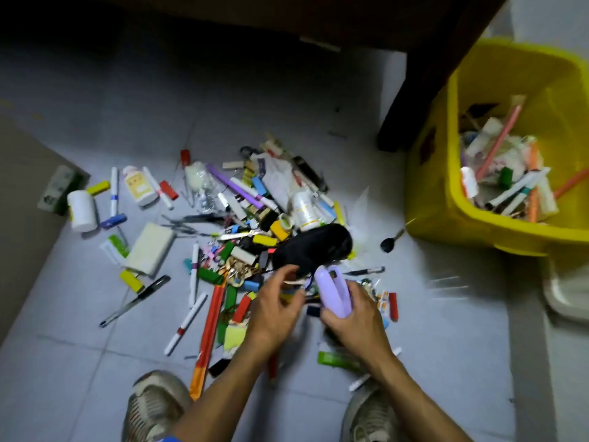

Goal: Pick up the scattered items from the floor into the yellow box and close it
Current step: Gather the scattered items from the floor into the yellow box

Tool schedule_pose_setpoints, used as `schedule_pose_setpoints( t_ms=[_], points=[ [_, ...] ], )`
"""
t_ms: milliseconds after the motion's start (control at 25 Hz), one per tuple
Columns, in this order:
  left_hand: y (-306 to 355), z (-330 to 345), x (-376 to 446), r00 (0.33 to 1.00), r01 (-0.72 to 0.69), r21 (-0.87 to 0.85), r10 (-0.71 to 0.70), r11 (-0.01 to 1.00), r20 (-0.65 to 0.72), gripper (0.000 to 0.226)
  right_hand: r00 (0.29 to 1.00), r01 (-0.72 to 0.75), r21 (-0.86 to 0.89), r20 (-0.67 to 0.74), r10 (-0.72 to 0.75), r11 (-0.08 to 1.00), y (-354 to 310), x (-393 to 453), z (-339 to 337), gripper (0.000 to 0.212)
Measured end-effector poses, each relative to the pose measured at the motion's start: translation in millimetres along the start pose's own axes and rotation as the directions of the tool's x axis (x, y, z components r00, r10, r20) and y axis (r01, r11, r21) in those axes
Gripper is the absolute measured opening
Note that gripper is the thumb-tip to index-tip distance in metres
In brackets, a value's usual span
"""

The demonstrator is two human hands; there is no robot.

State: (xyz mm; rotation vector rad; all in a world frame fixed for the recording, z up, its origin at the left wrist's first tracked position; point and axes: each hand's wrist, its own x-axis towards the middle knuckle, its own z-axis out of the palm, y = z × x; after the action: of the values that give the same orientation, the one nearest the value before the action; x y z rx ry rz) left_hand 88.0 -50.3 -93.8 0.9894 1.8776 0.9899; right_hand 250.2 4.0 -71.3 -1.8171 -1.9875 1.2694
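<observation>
Right hand grips a lilac plastic case; left hand, fingers curled, pinches small pieces at the heap's six-o'clock edge. The yellow box stands open at two o'clock, partly filled. The case looks light, rigid and smooth, so wrap it around the middle.
</observation>
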Motion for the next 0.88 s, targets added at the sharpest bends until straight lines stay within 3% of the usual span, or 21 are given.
schedule_pose_setpoints(
  t_ms=[80, 200, 280, 360, 520, 600, 720, 800, 880],
  points=[
    [31, 0, 21, 0.995, 0.014, -0.087, -0.022, 0.996, -0.093, 0.027, 0.975, 0.068, 0.251, -0.224, -0.01, 0.966, -32, 5, -44, 0.038],
    [81, 1, 42, 0.999, -0.005, -0.083, 0.001, 0.996, -0.046, 0.022, 0.87, 0.27, 0.55, -0.491, 0.044, 0.791, -85, 25, -133, 0.052],
    [101, -3, 43, 0.999, 0.011, -0.089, -0.014, 0.996, -0.037, 0.023, 0.876, 0.234, 0.718, -0.449, 0.178, 0.655, -108, 42, -176, 0.055],
    [106, -11, 39, 0.997, 0.051, -0.094, -0.056, 0.994, -0.058, 0.021, 0.917, 0.092, 0.738, -0.324, 0.232, 0.669, -114, 48, -180, 0.047],
    [63, -44, 9, 0.969, 0.19, -0.082, -0.2, 0.978, -0.143, 0.019, 0.993, -0.11, 0.53, 0.018, 0.118, 0.841, -100, 20, -85, 0.04],
    [30, -65, -4, 0.926, 0.318, -0.038, -0.319, 0.947, -0.2, 0.018, 0.965, -0.138, 0.355, 0.258, 0.044, 0.925, -92, 6, -34, 0.03],
    [-15, -95, -20, 0.831, 0.5, 0.147, -0.426, 0.853, -0.358, 0.016, 0.872, 0.08, 0.023, 0.482, -0.081, 0.997, -81, -3, 19, 0.027],
    [-38, -109, -29, 0.798, 0.584, 0.266, -0.483, 0.767, -0.359, 0.017, 0.844, 0.313, -0.253, 0.516, -0.146, 0.915, -74, -7, 50, 0.024],
    [-54, -112, -36, 0.79, 0.613, 0.341, -0.548, 0.713, -0.275, 0.021, 0.878, 0.383, -0.472, 0.454, -0.153, 0.794, -66, -7, 77, 0.027]
  ],
)
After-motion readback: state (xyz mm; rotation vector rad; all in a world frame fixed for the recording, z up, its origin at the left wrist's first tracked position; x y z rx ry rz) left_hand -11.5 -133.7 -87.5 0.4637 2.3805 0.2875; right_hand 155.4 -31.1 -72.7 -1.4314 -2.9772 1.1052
